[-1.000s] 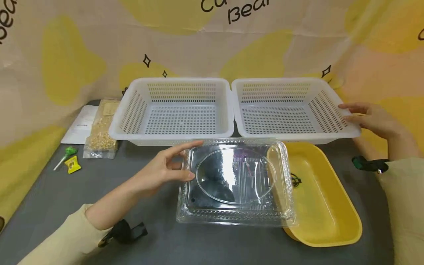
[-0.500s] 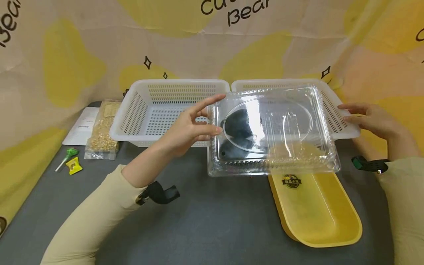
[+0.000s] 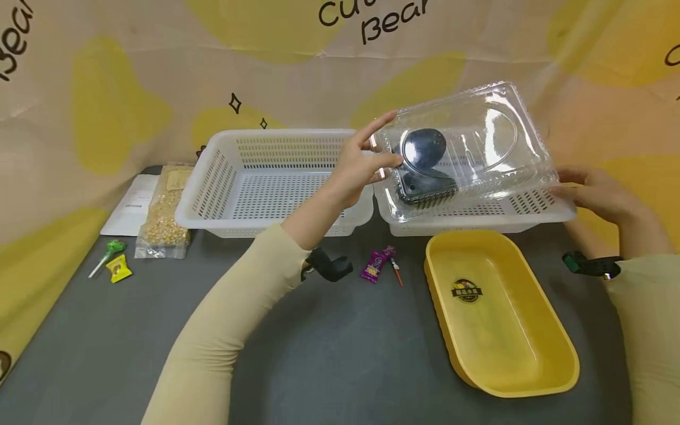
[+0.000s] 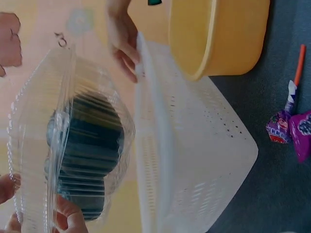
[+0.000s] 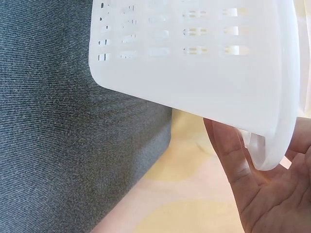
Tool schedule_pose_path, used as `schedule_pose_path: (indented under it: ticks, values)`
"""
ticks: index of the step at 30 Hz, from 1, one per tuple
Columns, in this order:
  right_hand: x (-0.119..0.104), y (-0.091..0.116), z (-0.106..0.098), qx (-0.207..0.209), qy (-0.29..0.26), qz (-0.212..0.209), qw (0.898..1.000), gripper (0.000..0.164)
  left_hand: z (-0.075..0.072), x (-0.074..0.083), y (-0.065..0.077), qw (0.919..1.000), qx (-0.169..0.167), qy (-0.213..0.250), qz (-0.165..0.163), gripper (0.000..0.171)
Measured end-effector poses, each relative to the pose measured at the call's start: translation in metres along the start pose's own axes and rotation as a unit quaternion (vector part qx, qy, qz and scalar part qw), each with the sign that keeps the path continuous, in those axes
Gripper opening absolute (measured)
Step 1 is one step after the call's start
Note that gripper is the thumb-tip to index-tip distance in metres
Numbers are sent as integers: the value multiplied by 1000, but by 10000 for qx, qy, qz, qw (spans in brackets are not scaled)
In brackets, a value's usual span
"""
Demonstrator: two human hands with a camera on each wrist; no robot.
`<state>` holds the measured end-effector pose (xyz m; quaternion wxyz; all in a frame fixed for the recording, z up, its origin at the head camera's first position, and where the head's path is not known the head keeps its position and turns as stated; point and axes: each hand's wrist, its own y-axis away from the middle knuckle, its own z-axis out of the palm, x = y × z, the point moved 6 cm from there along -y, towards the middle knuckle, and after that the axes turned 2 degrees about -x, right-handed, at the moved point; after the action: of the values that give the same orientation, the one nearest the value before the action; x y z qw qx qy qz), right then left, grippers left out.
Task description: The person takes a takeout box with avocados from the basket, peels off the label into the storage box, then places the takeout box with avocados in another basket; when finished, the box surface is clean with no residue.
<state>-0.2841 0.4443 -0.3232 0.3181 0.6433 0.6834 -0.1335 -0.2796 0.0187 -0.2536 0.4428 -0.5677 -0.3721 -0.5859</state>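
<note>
My left hand (image 3: 357,165) pinches the left end of a clear plastic lidded food box (image 3: 491,171). The box is tilted, right end higher, above the right-hand white basket (image 3: 457,225). Dark rounded shapes (image 4: 95,131) show in the part of the box near my hand; I cannot tell what they are. My right hand (image 3: 605,195) holds the outer rim of that basket, thumb and fingers on either side of the rim in the right wrist view. The box covers much of the basket's inside in the head view.
A second white basket (image 3: 265,226) adjoins on the left. A yellow tray (image 3: 510,307) lies in front. Purple-wrapped candy (image 3: 374,267) and a lollipop (image 3: 395,268) lie mid-table. Far left are a corn bag (image 3: 164,218), a white packet (image 3: 127,203), a green lollipop (image 3: 111,248) and yellow-wrapped candy (image 3: 119,268).
My left hand has lifted the clear box away from mid-table, up and right over the right basket, tilting it. The purple candy and lollipop beneath are uncovered. My right hand stays at the rim.
</note>
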Motion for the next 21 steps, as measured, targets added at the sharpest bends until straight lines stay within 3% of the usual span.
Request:
schedule_pose_path:
  ticks: [6,10,16,21]
  values:
    - [-3,2,2,92,-1,102,9999,41,6,-18,-22,9989,419,-185,-29,72]
    - [0,2,0,171,55,139,9997,45,12,-29,-32,9966,621,-547,7,73]
    - [2,2,-2,265,29,58,9996,47,22,-42,-39,9900,697,-1210,-189,73]
    - [0,2,-1,204,-90,23,9997,39,26,-47,-42,9865,728,-1431,-311,69]
